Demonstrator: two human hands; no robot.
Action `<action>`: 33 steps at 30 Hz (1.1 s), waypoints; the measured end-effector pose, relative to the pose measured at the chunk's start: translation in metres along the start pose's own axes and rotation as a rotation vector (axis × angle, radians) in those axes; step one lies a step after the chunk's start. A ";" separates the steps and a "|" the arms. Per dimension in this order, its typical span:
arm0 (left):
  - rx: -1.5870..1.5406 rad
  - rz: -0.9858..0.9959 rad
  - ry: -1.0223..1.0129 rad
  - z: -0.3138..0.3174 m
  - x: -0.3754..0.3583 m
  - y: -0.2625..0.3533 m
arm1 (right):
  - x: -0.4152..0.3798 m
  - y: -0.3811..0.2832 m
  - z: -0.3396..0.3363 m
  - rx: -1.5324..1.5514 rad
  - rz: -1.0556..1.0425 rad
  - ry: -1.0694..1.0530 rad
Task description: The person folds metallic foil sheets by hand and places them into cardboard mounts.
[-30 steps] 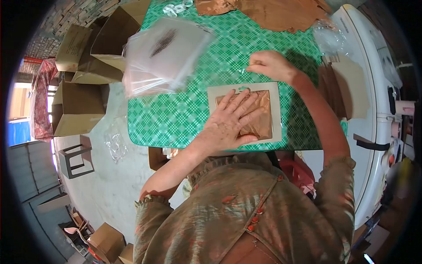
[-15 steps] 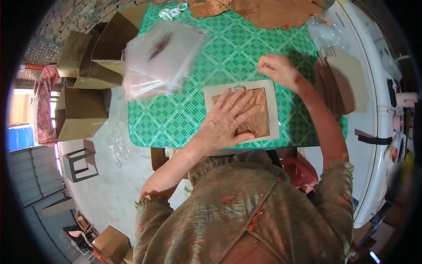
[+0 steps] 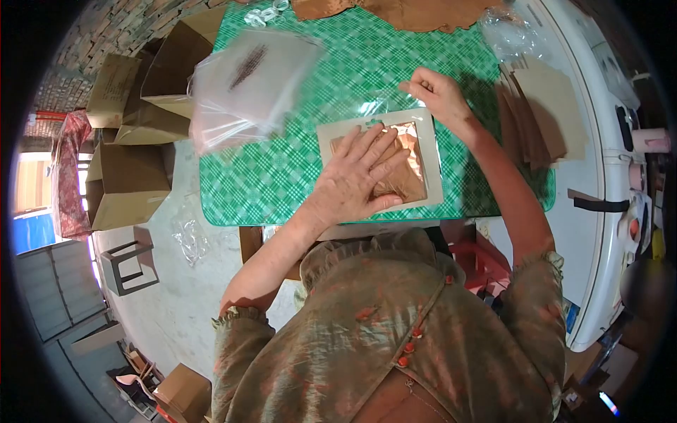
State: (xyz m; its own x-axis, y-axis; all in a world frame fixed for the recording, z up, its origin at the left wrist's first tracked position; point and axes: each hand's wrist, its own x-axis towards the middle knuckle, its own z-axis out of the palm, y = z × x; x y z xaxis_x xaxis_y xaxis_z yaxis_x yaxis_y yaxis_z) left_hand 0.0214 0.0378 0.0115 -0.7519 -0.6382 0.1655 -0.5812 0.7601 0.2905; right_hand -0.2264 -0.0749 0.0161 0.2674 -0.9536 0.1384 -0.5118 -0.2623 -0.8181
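Note:
My left hand (image 3: 360, 173) lies flat with fingers spread on a flat package: a pale backing card (image 3: 431, 192) with a shiny copper-brown folded piece (image 3: 409, 180) on it. A small hanging slot shows at the card's top edge, and glare marks the package's right side. Just above the card's upper right corner, my right hand (image 3: 441, 99) is raised with its fingers closed in a pinch. Clear film (image 3: 370, 107) glints along the card's top edge, left of those fingertips. Whether the pinch holds the film cannot be made out.
A stack of clear plastic bags (image 3: 254, 92) lies on the green checked tablecloth (image 3: 338, 70) at left. Brown cards (image 3: 539, 113) are piled at right. Copper-brown sheets (image 3: 402, 13) lie at the far edge. Open cardboard boxes (image 3: 134, 176) stand left of the table.
The view has shifted slightly, so the table sits higher. My right hand stays pinched near the card's corner, and glare now shows on the copper-brown piece and the film. My left hand still presses the package.

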 end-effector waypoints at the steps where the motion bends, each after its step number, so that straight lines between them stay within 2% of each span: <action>1: 0.007 0.005 0.005 0.001 0.000 0.000 | -0.003 0.000 0.002 0.037 0.027 0.031; 5: 0.036 0.024 0.014 0.002 -0.001 0.000 | -0.012 -0.006 -0.001 0.063 0.047 0.029; 10: 0.058 0.023 -0.010 0.001 -0.001 0.001 | -0.010 0.024 -0.003 0.240 -0.024 -0.048; 13: 0.045 0.027 -0.018 0.001 -0.002 0.003 | -0.018 0.030 -0.007 0.199 -0.055 -0.035; 17: 0.042 0.072 -0.011 0.001 -0.003 0.000 | -0.042 0.011 -0.010 0.012 -0.013 0.143; 21: 0.007 0.118 -0.026 -0.004 -0.009 0.005 | -0.094 -0.020 -0.010 -0.145 -0.074 0.312; 26: -0.007 0.129 -0.071 -0.013 -0.026 0.019 | -0.202 -0.046 0.013 -0.307 -0.155 0.312; 29: -0.062 0.098 -0.025 -0.012 -0.036 0.023 | -0.248 -0.060 0.028 -0.227 0.059 0.344; 33: -0.143 0.083 0.187 -0.011 -0.045 0.028 | -0.280 -0.061 0.055 0.011 0.381 0.364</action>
State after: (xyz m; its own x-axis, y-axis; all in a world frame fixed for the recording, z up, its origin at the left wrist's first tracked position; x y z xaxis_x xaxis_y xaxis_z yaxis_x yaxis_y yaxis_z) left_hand 0.0424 0.0869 0.0230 -0.7169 -0.5958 0.3621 -0.4600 0.7945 0.3965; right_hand -0.2253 0.2166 -0.0036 -0.2383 -0.9711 0.0135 -0.5080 0.1128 -0.8539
